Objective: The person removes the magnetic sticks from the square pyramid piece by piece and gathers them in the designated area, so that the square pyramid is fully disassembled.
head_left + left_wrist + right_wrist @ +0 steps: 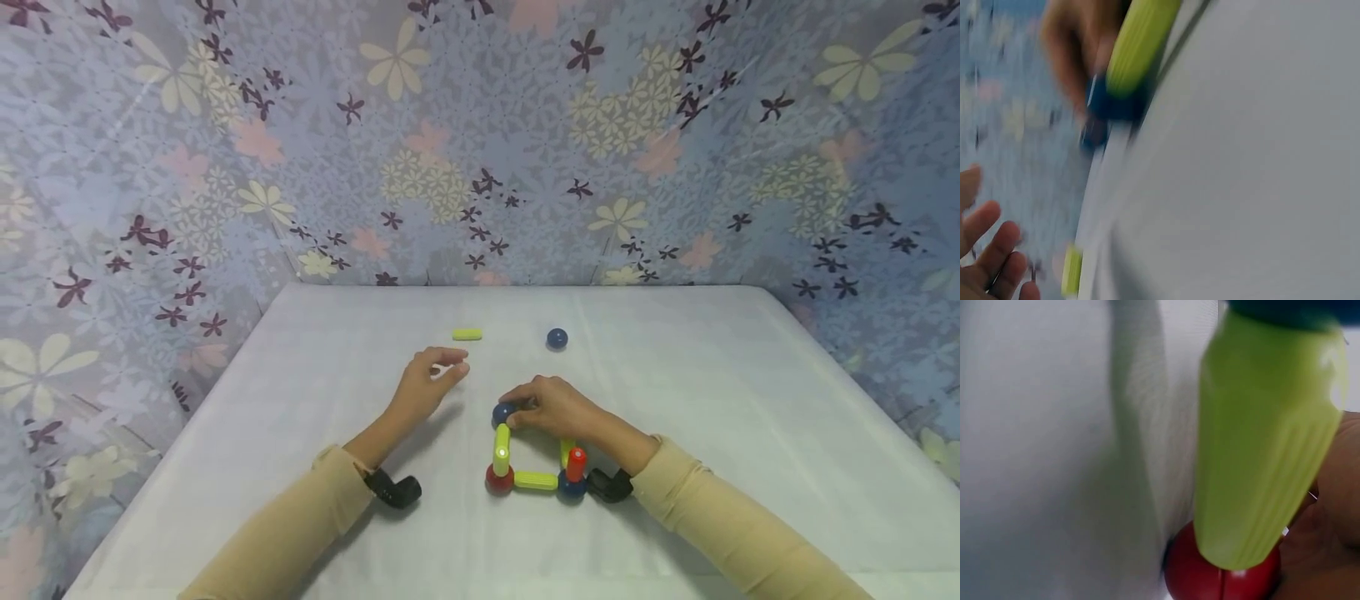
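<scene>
Blue-grey floral fabric (510, 125) stood behind my white cloth-covered table (712, 517). On the cloth I recorded a four-sided frame of yellow-green rods and glossy balls (536, 481). My right hand (561, 407) pinched its far-left blue ball (502, 414) between thumb and finger. My left hand (422, 388) hovered beyond and left of it, thumb and fingers parted. One red ball (498, 481) occupied the near-left corner. Past both hands lay a loose blue ball (557, 338) and, smallest, a loose yellow-green rod (467, 334).
</scene>
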`<state>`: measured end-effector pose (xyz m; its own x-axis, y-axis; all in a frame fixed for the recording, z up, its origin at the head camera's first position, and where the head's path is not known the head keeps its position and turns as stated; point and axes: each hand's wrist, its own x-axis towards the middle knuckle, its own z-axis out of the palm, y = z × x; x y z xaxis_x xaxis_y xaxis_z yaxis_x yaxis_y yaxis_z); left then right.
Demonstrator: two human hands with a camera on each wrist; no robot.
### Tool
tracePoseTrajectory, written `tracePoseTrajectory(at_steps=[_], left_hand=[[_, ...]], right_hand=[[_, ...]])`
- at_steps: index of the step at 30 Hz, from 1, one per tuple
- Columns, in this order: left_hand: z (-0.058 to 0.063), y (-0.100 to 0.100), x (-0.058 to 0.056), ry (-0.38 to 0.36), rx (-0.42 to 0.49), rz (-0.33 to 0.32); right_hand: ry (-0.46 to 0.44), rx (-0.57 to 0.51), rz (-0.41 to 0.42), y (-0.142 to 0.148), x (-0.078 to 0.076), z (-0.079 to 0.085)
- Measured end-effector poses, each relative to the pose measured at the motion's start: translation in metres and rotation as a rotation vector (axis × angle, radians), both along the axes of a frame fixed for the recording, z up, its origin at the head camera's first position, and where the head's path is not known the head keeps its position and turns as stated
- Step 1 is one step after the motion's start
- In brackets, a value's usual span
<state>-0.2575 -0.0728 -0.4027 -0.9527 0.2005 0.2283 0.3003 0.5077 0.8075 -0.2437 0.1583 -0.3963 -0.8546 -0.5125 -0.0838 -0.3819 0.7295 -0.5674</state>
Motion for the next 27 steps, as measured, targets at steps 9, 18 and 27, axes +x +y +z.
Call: tracePoseTrajectory(at_steps=[9,18,27], left_hand=[[0.003,0.009,0.091,0.045,0.059,-0.269],[-0.005,0.019,0.103,0.138,-0.011,-0.277],[-0.002,0.020,0.100,0.236,-0.115,-0.200]], right_hand=[[0.026,0.011,0.012,0.001,0.000,0.003],[0.040,0.004,0.017,0.000,0.001,0.002],[0.005,0.054,0.011,0.000,0.002,0.007]])
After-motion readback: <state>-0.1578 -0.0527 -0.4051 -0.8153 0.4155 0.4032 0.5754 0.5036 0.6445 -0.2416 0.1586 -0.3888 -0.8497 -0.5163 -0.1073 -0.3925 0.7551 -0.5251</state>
